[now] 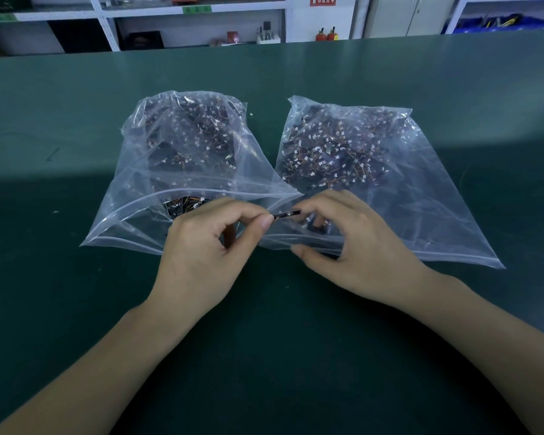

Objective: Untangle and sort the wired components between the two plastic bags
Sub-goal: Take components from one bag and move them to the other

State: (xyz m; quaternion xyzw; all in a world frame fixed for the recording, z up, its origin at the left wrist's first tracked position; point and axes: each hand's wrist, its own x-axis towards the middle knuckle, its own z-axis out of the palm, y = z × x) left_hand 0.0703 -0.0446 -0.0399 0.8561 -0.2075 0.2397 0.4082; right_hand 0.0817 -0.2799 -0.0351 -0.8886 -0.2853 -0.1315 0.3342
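a thin dark component (285, 214) is pinched at one end by the left hand (208, 246), its long axis pointing across to the right hand (352, 246), fingers curled loosely beside its other end, just above the right bag (421, 215) mouth; the left bag (132, 208) lies alongside.

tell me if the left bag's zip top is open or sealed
Open. The left bag's mouth gapes toward the person, its zip strips spread apart, and wired parts show uncovered in the gap just beyond the left hand.
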